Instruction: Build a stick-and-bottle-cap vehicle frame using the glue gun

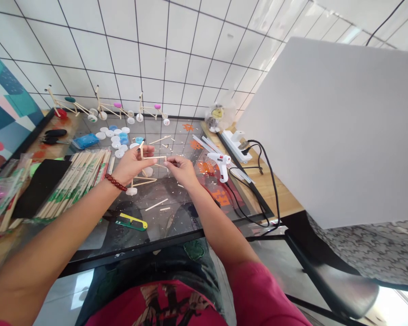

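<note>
My left hand (132,165) grips a small frame of thin wooden sticks (153,158), which forms a bent shape in front of me. My right hand (182,171) pinches the far end of that frame between its fingertips. A red bead bracelet (116,182) circles my left wrist. Just below the hands, another stick piece with a white bottle-cap wheel (131,191) lies on the glass tabletop (170,226). A white hot glue gun (219,163) rests to the right of my right hand.
Finished stick models with bottle-cap wheels (153,111) stand along the back. Loose caps (110,136), bundled wooden sticks (75,185), scissors (54,136) and a yellow-green craft knife (131,222) lie around. A power strip (233,145) and black cables sit right, beside a white board (336,131).
</note>
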Available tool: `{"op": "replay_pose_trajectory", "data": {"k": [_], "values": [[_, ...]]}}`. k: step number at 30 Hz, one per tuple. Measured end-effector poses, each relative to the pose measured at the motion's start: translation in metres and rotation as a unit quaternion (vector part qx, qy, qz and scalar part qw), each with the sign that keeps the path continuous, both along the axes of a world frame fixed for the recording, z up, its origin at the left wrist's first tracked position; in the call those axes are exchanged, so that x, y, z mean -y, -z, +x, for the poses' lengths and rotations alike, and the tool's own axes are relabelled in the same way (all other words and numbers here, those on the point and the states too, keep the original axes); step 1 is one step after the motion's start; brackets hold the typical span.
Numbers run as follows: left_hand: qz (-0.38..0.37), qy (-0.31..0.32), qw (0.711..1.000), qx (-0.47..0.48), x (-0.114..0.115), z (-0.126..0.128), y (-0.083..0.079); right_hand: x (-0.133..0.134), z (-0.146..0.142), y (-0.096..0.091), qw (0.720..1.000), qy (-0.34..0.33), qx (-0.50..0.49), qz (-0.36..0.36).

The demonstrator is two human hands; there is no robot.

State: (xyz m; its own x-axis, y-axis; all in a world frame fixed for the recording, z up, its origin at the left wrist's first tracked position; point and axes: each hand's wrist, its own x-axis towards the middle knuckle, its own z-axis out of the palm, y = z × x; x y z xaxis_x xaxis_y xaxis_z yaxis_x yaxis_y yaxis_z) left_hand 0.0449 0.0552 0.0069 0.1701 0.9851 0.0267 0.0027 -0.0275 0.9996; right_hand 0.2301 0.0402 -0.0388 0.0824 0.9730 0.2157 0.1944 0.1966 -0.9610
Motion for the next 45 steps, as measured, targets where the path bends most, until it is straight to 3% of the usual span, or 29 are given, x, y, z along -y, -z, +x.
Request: {"op": "replay_pose_trajectory", "data": {"k": [15,30,45], "values": [[-0.039,-0.001,0.996,0.079,-0.004,-0.001,0.001,0.0,0.003,-0.004,0.998,0.022,-0.05,-0.018],[0.01,-0.024,0.998,0.052,-0.009,-0.001,0.011,-0.002,0.004,0.0,0.998,0.053,-0.021,0.029],[0.032,-0.018,0.999,0.002,-0.005,0.002,0.021,0.0,0.003,-0.001,0.997,0.04,-0.06,0.039]]}}
